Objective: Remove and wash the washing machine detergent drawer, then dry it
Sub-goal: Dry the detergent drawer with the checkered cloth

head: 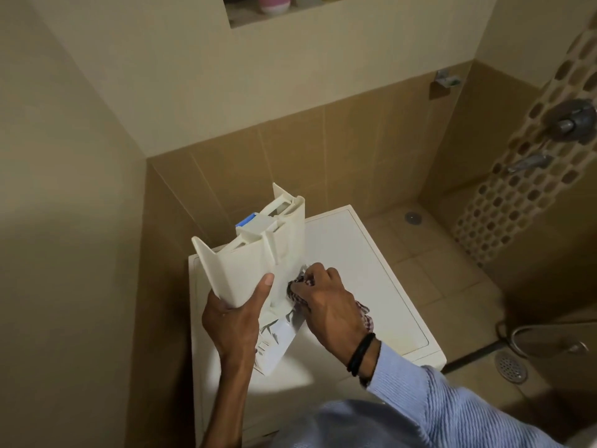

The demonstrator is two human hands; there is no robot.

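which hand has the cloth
The right hand, the one with a black wristband, holds the checked cloth against the detergent drawer; the left hand only grips the drawer's lower end.

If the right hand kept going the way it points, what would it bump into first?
Probably the detergent drawer: the right hand grips a checked cloth right against its side, while the left hand holds it up.

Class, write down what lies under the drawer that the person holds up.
Under the drawer lies the white machine top. The left hand, the right hand with its cloth, and the drawer itself cover part of that top.
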